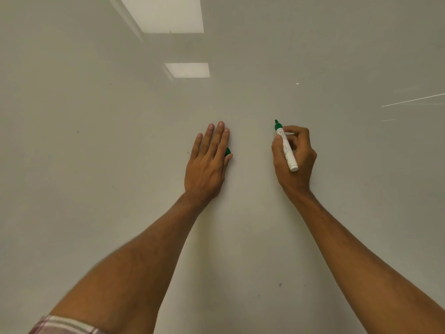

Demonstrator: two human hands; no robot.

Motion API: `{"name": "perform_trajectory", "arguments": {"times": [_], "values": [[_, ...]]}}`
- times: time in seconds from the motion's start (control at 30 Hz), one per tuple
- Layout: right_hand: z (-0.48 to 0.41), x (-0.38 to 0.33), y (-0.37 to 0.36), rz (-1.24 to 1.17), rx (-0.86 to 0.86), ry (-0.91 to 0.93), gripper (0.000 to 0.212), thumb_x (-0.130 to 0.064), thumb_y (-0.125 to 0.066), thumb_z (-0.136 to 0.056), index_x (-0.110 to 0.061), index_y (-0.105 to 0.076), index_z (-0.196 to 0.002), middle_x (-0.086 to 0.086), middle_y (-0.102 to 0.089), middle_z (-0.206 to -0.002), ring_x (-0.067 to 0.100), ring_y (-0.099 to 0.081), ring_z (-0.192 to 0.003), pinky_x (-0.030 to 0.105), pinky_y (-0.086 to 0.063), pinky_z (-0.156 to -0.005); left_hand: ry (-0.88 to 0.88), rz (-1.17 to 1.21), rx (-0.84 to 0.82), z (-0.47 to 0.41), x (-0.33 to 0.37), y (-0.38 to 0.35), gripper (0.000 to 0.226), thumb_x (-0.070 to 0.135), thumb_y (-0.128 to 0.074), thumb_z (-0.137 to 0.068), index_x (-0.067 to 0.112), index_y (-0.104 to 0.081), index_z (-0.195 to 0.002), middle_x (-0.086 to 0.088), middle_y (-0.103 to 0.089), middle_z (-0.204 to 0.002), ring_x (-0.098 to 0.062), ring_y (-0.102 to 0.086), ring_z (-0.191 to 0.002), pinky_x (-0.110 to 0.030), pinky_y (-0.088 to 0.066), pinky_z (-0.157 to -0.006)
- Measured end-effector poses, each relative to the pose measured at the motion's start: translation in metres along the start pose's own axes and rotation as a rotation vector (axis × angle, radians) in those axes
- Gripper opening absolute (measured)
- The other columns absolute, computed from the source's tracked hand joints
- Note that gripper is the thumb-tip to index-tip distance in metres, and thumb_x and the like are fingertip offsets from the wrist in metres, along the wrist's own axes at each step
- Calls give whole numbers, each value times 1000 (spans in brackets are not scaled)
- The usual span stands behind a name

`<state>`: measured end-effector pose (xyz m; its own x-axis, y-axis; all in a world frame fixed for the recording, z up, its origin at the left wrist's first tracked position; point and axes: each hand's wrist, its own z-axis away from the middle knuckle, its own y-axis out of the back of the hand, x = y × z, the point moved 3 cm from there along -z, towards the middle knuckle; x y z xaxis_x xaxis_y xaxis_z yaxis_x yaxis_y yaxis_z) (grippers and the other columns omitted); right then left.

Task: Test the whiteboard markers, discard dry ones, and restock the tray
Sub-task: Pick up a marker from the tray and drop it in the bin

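The whiteboard [120, 165] fills the whole view. My right hand [295, 160] grips an uncapped green marker [286, 148] with a white barrel, its green tip pointing up at the board surface. My left hand [208, 162] lies flat against the board with straight fingers. The marker's green cap [227, 151] peeks out between its thumb and palm, mostly hidden. No ink line shows on the board near the tip.
Two ceiling lights reflect in the board, a large reflection [168, 15] and a smaller reflection [187, 69]. Faint streaks [414, 100] cross the board at the right. Small specks dot the surface. No tray is in view.
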<state>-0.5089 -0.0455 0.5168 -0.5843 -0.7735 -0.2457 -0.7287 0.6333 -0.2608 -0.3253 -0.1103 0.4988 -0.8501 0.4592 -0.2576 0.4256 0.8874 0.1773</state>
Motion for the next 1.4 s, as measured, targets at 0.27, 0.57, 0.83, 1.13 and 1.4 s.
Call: {"name": "perform_trajectory", "arguments": {"times": [0.27, 0.57, 0.83, 1.13, 1.4], "values": [[6, 3, -4, 134, -171, 181, 16, -17, -60, -87, -2, -59, -92, 6, -58, -68, 20, -51, -52, 26, -43, -50, -13, -20, 26, 0, 1, -1, 52, 34, -19, -107, 4, -22, -151, -12, -22, -158, -27, -18, -147, -43, -16, -120], [43, 14, 12, 222, -25, 101, 8, -11, -63, -81, -9, -57, -84, 6, -54, -60, 25, -47, -48, 33, -44, -45, -6, -22, 43, 2, 0, -4, 50, 32, -26, -107, 6, -28, -150, -11, -27, -157, -28, -21, -146, -44, -19, -119], [78, 18, 34, 300, -66, 88, 8, -9, -64, -77, -6, -56, -78, 2, -53, -58, 20, -45, -47, 25, -39, -44, 6, -27, 31, 1, 0, -1, 48, 30, -29, -107, 7, -32, -149, -10, -31, -155, -27, -25, -145, -45, -23, -118], [105, 8, 40, 366, -285, 134, 14, -6, -62, -76, -9, -59, -90, 1, -54, -60, 11, -37, -50, 23, -38, -50, -32, -70, -94, 6, 7, 16, 49, 33, -27, -106, 8, -40, -146, -14, -35, -153, -32, -29, -143, -51, -28, -115], [137, 3, 48, 470, -514, 258, 42, -24, -39, -90, -9, -62, -122, 11, -64, -108, 21, -62, -88, 16, -28, -77, -91, -70, -207, 81, 25, 20, 49, 35, -36, -104, 10, -41, -146, -12, -34, -154, -30, -28, -144, -51, -26, -116]]}}
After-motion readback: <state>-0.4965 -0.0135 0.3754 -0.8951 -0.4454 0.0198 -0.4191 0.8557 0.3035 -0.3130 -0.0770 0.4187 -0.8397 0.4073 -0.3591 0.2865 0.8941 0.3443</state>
